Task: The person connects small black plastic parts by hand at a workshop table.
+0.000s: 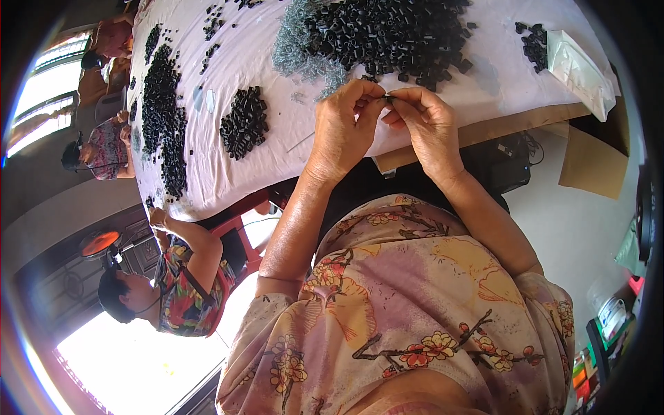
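Note:
My left hand (347,126) and my right hand (432,131) meet at the table's near edge, thumbs and fingertips pinched together. Between them is a small black piece (389,99), mostly covered by the fingers, so its exact shape is hidden. Just beyond the hands lies a large heap of short black plastic tubes (394,38). A tangle of small silvery wire parts (304,55) adjoins the heap's left side. A smaller pile of black tubes (244,123) sits left of my left hand. One thin straight rod (301,142) lies beside my left wrist.
A pale cloth (207,180) covers the table. More black pieces (162,117) spread along its left side. At the right are a white plastic bag (577,72), a few black tubes (534,47) and a cardboard box (595,162). Other people (173,283) sit along the left.

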Demonstrator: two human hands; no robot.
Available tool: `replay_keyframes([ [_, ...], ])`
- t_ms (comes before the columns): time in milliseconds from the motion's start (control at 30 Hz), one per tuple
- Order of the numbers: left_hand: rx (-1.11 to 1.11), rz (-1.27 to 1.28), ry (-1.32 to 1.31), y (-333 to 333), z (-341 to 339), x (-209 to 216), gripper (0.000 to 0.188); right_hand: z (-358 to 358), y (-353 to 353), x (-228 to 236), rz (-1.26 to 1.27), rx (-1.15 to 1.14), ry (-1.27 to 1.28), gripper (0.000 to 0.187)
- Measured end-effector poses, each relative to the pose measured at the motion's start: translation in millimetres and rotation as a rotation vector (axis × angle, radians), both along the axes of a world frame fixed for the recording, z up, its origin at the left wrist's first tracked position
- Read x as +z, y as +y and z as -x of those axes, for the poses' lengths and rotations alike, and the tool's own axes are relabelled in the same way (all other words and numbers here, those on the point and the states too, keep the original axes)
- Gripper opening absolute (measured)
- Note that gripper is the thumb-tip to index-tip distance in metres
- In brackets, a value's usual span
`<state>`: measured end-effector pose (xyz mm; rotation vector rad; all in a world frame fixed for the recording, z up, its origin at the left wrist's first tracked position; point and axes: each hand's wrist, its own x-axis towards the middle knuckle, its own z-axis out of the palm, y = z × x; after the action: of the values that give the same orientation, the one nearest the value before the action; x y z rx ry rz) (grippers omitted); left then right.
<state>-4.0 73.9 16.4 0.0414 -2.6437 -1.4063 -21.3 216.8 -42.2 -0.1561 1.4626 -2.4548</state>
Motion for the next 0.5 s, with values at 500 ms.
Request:
replay_keyframes([
  [500, 0.002, -0.304, -0.196, -4.4, 3.7, 6.9, 0.007, -1.9, -3.3, 3.1, -0.142, -0.09, 0.169, 0.006],
])
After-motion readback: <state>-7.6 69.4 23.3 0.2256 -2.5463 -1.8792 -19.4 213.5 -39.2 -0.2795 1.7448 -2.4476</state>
